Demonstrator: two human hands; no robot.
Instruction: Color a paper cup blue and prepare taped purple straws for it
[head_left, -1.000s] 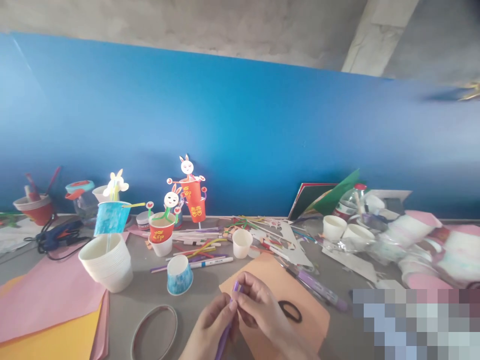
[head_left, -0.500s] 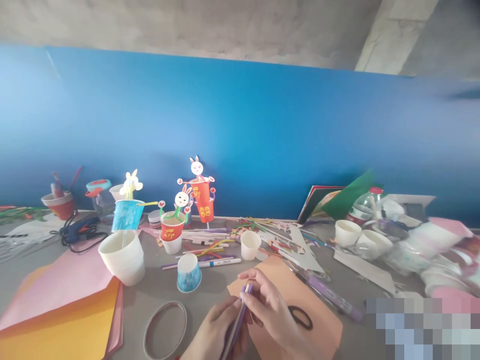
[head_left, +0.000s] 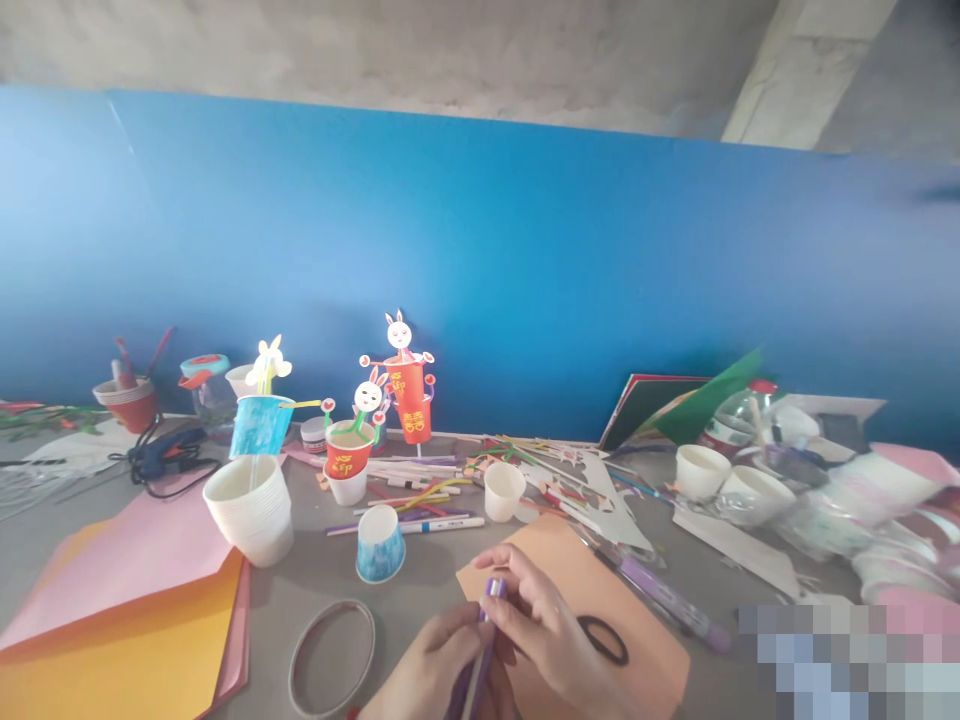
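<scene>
Low in the middle of the view, my left hand (head_left: 439, 655) is closed round a bundle of thin purple and white strips (head_left: 478, 668). My right hand (head_left: 544, 630) pinches the upper end of those strips between thumb and fingers. Whether they are straws or paper strips I cannot tell. Beneath my right hand lies a sheet of orange paper (head_left: 651, 645), with a black loop (head_left: 602, 640) like a scissors handle on it. A blue-painted paper cup (head_left: 380, 545) stands upside down beyond my left hand, and a roll of tape (head_left: 331, 658) lies to its left.
Stacked white cups (head_left: 249, 510) and coloured paper (head_left: 120, 650) occupy the left. Red cup figures with rabbit heads (head_left: 409, 385) stand behind. Markers and sticks (head_left: 420, 490), a white cup (head_left: 504, 492), a purple pen (head_left: 671, 600) and plastic bags (head_left: 840, 510) spread across the table.
The strips have turned slightly more upright, and both hands stay on them. My right fingers have shifted a little at the upper end. The whole view has swung slightly.
</scene>
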